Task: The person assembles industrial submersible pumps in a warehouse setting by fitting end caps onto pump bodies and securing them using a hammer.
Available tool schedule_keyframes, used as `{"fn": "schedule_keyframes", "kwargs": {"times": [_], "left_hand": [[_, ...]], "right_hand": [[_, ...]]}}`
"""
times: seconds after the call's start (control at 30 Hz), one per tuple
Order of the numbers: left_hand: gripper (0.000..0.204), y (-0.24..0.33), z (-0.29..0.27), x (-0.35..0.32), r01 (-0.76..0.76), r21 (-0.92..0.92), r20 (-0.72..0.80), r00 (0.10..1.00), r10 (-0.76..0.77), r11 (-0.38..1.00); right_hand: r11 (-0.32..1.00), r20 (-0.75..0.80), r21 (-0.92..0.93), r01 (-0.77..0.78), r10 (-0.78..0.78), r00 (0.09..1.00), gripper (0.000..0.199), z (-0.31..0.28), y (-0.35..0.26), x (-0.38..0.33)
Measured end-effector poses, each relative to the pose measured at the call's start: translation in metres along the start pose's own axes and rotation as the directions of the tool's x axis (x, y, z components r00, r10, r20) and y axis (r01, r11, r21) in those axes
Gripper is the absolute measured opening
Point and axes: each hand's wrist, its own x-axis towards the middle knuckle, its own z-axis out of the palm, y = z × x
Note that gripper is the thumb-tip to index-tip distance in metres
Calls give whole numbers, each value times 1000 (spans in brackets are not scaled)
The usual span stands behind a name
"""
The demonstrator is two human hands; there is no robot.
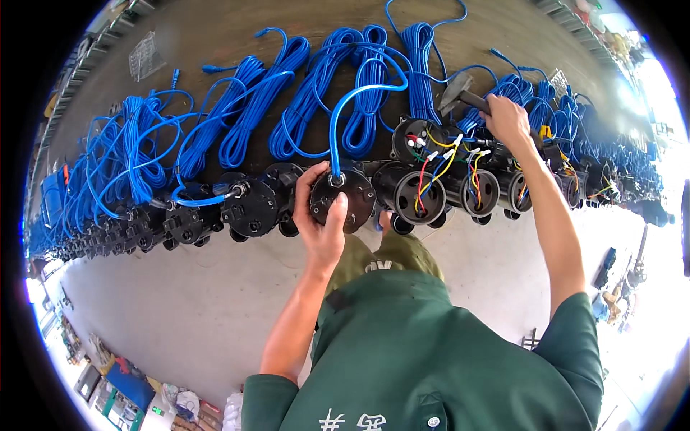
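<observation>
My left hand (321, 224) grips a round black motor end cover (358, 195) at the table's edge, thumb across its face and fingers round its side. A blue cable (335, 133) rises from the cover's metal fitting and curves over the table. Off to the right, my right hand (509, 121) is closed round the handle of a hammer (455, 92). The hammer's head hangs over the cable coils, apart from the cover. Beside the held cover stands an open black housing (388, 183) with red, yellow and blue wires. Behind it lies another black cover (402, 140) with white-tipped leads.
Several coiled blue cables (316, 97) lie along the dark table (215, 32). Capped black units (253, 208) line the edge to the left. More open housings (483, 192) with loose wires run to the right. Below the edge is a pale floor (194, 302).
</observation>
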Motion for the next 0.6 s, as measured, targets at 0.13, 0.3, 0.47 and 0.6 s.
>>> {"fn": "schedule_keyframes", "kwargs": {"times": [0.13,0.3,0.47,0.6], "left_hand": [[45,-3,1,-5,6,30,-60,998,-4,1000],[45,-4,2,-5,-48,12,-63,997,49,999],[45,-5,-2,-3,-13,50,-36,999,15,999],[46,-6,-5,-3,18,65,-26,1000,-16,998]], "right_hand": [[899,-103,414,-142,201,974,30,-65,-48,-88],[564,-79,825,30,62,995,22,-95,-101,-190],[440,264,875,-203,-83,961,21,-113,-144,-211],[274,276,936,-223,-177,945,21,-156,-148,-193]]}}
